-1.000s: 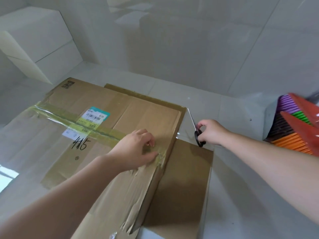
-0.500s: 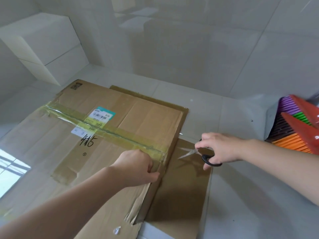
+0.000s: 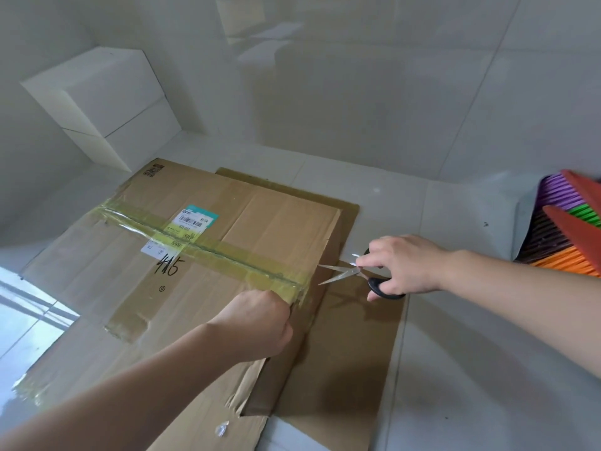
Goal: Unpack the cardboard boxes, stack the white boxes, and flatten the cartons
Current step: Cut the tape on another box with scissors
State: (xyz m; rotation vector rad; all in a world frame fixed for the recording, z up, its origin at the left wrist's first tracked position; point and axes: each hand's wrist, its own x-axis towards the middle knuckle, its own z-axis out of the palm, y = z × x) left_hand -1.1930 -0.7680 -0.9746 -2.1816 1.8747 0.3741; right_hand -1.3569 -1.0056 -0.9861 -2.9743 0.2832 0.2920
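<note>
A flattened cardboard carton is seen lying on the tiled floor, with a second flattened piece of cardboard spread beneath it and showing past its right and far edges. The carton is crossed by a strip of yellowish tape, which runs from the left edge to the right edge; a white and teal shipping label is stuck across the tape, and the number 415 is handwritten below it.

The left hand is placed at the right end of the tape, near the carton's right edge. Its grip is closed: the fingers are curled tightly against the cardboard edge, though exactly what is pinched under them cannot be told. The right hand is closed around the black handles of a pair of scissors. The blades are parted in a narrow V and are pointed left at the carton's right edge, at the tape end, with the tips just beside the cardboard.

Two white boxes are stacked against the wall at the far left, well apart from the carton. A bundle of brightly coloured ribbed items is seen at the right edge.
</note>
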